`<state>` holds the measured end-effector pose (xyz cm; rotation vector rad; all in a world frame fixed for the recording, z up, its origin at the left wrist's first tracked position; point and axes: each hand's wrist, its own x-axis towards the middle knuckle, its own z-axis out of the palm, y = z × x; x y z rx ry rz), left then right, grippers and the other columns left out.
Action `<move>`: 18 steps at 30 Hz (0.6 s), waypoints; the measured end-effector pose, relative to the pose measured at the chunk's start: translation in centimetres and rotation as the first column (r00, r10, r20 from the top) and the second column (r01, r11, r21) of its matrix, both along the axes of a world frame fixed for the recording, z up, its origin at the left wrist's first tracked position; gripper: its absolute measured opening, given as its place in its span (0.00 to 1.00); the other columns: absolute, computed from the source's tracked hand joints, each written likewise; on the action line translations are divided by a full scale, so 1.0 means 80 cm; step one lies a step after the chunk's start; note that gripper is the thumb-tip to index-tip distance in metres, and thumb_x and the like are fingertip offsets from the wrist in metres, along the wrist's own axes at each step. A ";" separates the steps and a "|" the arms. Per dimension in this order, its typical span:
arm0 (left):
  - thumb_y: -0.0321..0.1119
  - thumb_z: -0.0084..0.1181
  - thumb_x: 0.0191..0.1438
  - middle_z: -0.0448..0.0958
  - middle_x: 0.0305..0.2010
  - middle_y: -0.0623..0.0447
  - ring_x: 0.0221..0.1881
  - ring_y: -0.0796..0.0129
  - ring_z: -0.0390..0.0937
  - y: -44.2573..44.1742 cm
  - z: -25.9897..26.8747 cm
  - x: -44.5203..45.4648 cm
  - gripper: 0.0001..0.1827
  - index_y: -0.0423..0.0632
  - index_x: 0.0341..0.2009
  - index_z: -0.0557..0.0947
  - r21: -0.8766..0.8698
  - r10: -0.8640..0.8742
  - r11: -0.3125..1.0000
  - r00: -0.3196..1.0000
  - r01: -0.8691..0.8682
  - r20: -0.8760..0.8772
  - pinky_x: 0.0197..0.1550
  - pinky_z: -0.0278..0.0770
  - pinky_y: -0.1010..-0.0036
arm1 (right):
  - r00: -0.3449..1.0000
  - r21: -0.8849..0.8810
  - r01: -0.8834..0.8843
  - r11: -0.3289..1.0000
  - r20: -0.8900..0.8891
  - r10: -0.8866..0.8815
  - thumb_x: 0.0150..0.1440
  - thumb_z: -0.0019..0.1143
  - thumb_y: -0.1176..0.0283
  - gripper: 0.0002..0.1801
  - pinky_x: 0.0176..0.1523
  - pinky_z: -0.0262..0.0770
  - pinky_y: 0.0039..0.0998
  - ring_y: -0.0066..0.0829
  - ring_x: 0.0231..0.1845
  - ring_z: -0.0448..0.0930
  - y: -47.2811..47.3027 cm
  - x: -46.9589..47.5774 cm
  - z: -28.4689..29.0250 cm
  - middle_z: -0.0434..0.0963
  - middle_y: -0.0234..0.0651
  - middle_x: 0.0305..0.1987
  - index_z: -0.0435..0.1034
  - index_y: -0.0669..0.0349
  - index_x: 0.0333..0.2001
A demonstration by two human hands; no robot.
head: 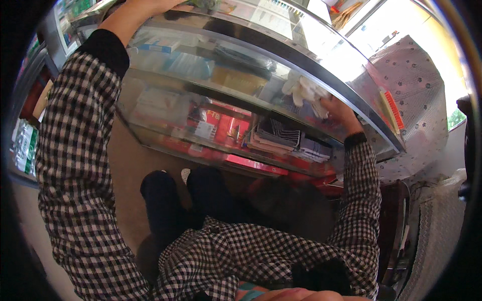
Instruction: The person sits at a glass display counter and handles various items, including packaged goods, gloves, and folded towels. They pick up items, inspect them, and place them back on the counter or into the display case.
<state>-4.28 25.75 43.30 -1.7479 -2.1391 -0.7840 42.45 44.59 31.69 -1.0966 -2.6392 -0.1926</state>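
A glass display cabinet point(271, 41) with shelves stands in front of me. My right hand point(337, 111) reaches into its upper shelf at the right end. Its fingers are closed on white fabric gloves point(303, 90), partly blurred. My left hand point(162, 4) lies at the top edge of the cabinet's left end; its fingers are largely cut off by the picture's rim. Left of the gloves, a yellow-brown box point(241, 81), clear plastic packs point(190, 66) and a blue-and-white box point(160, 44) sit on the same shelf.
Red cartons point(229, 126) and folded checked cloths point(276, 133) fill the lower shelf. A patterned cloth cover point(414, 79) hangs at the right, near an orange-bristled brush point(393, 109). Packed bottles point(25, 148) stand at the far left. My knees are close to the cabinet front.
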 end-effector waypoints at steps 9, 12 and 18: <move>0.45 0.58 0.49 0.64 0.60 0.41 0.62 0.47 0.60 -0.020 -0.010 0.012 0.36 0.45 0.60 0.65 0.415 0.003 0.900 0.948 0.137 -0.319 0.61 0.61 0.57 | 0.942 -0.208 -0.111 0.972 -0.334 0.036 0.42 0.57 0.78 0.29 0.47 0.73 0.26 0.33 0.42 0.80 -0.179 0.027 0.048 0.77 0.46 0.45 0.67 0.63 0.53; 0.37 0.57 0.50 0.71 0.49 0.45 0.50 0.58 0.69 -0.039 -0.041 0.051 0.25 0.44 0.52 0.72 0.584 -0.196 0.760 0.958 0.284 -0.211 0.51 0.67 0.64 | 0.941 -0.211 -0.139 0.968 -0.334 0.062 0.42 0.57 0.79 0.29 0.47 0.73 0.27 0.35 0.43 0.80 -0.215 0.039 0.048 0.77 0.46 0.45 0.67 0.63 0.52; 0.54 0.51 0.58 0.77 0.43 0.50 0.40 0.68 0.75 -0.089 -0.263 0.240 0.26 0.44 0.48 0.77 0.168 -0.302 0.721 0.086 0.672 0.950 0.42 0.75 0.66 | 0.922 -0.099 -0.195 0.976 -0.357 0.148 0.40 0.59 0.79 0.30 0.48 0.74 0.32 0.44 0.46 0.78 -0.225 0.054 0.036 0.76 0.47 0.49 0.68 0.60 0.51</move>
